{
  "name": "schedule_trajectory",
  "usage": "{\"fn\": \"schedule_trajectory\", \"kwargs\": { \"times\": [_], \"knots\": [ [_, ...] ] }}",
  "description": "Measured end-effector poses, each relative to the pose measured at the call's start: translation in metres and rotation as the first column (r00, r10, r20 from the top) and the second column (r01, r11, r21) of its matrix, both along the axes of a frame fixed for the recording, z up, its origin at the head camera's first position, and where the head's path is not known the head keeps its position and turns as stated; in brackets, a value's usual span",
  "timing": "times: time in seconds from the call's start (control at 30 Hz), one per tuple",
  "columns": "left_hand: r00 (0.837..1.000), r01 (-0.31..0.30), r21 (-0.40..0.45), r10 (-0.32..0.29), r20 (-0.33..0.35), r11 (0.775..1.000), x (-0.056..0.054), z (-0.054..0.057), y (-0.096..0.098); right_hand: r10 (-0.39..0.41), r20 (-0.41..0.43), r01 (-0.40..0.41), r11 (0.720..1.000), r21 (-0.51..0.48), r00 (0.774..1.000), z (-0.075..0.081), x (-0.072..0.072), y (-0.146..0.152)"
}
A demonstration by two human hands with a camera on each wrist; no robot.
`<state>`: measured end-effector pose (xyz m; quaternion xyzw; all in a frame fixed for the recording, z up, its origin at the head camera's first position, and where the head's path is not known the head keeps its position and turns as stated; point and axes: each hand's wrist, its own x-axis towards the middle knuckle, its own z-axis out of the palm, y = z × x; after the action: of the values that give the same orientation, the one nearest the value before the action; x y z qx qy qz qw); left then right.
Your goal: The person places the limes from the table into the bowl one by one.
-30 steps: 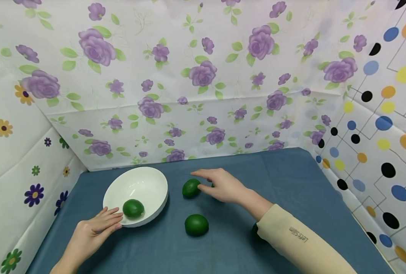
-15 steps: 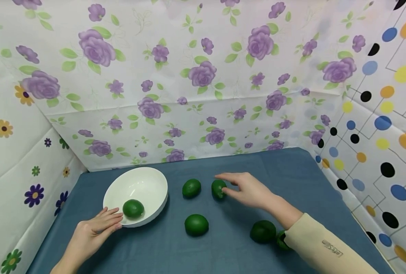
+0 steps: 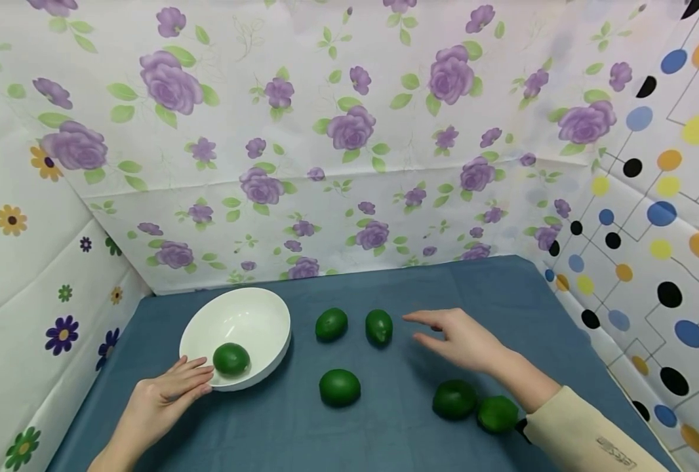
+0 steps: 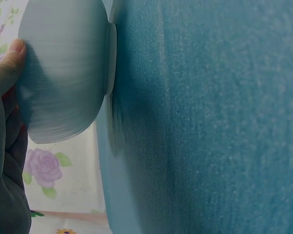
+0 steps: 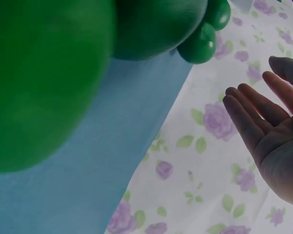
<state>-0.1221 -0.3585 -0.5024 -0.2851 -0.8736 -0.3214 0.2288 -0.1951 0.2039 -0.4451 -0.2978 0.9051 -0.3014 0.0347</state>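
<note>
A white bowl [image 3: 267, 341] stands at the left of the table with one green lime-like fruit [image 3: 231, 359] in it. My left hand [image 3: 160, 400] rests its fairly straight fingers on the near-left rim; in the left wrist view the thumb [image 4: 12, 61] lies at the bowl's edge. My right hand [image 3: 464, 341] hovers over the table with nothing in it, fingers and thumb apart. Left of its fingertips lies one green fruit [image 3: 379, 328], with another [image 3: 331, 324] beside it and a third [image 3: 339, 387] nearer me. Below the right forearm two more fruit [image 3: 454, 399] sit side by side.
Blue cloth [image 3: 385, 439] covers the table. A rose-patterned sheet [image 3: 338, 196] hangs behind it, with a flowered sheet [image 3: 25, 295] at the left and a dotted one [image 3: 650, 262] at the right.
My empty right hand has moved right and toward me, uncovering the fruit beneath its fingers and the pair under its sleeve. The left hand, bowl and fruit stay in place.
</note>
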Motion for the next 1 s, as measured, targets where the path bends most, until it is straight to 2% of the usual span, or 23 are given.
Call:
{"fn": "schedule_trajectory", "kwargs": {
  "times": [0.3, 0.53, 0.9, 1.0],
  "knots": [
    [1.0, 0.001, -0.007, -0.001, -0.008, 1.0, -0.001, 0.0, 0.001, -0.01, 0.031, 0.011, 1.0, -0.01, 0.999, -0.011, 0.014, 0.024],
    [1.0, 0.001, -0.012, -0.002, -0.018, 1.0, -0.001, 0.002, 0.004, -0.033, 0.101, 0.033, 0.999, -0.004, 0.994, -0.018, 0.027, 0.047],
    [1.0, -0.008, -0.001, 0.008, -0.009, 1.0, 0.001, 0.002, 0.003, -0.016, 0.158, 0.012, 0.999, 0.031, 0.987, -0.026, 0.042, 0.076],
    [1.0, -0.006, 0.001, 0.006, -0.024, 1.0, 0.0, 0.002, 0.002, -0.01, 0.181, 0.003, 0.999, 0.036, 0.983, -0.029, 0.044, 0.081]
  ]
}}
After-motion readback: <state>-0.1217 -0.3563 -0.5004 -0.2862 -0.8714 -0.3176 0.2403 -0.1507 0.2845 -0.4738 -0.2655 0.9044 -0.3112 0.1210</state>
